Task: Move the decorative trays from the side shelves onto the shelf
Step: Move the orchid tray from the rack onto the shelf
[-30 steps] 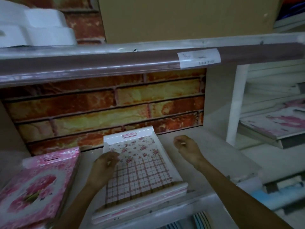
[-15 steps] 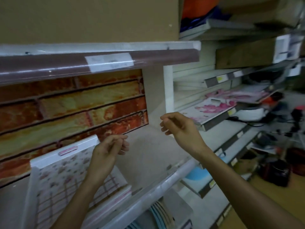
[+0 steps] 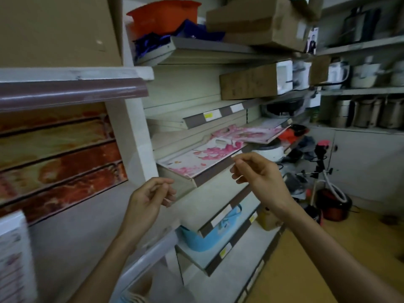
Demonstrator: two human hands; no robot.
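A white tray with pink blossoms (image 3: 196,158) lies on the slanted side shelf (image 3: 209,173) to the right of the white post. A second pink floral tray (image 3: 260,133) lies just behind it on the same shelf. My right hand (image 3: 260,176) hovers in front of the near tray's front edge, fingers loosely curled, holding nothing. My left hand (image 3: 148,200) is raised lower left of that tray, fingers relaxed and empty. The plaid floral tray (image 3: 13,254) rests at the far left edge, on the shelf (image 3: 76,226) backed with brick pattern.
A white post (image 3: 135,136) separates the brick-backed shelf from the side shelves. Cardboard boxes (image 3: 258,25) and an orange tub (image 3: 161,16) sit above. A blue basket (image 3: 209,232) sits on a lower shelf. Appliances and cables (image 3: 328,193) crowd the floor at right.
The view has swung right from the brick-backed shelf to the side shelves. Both hands left the plaid tray and moved right, up toward the pink blossom tray.
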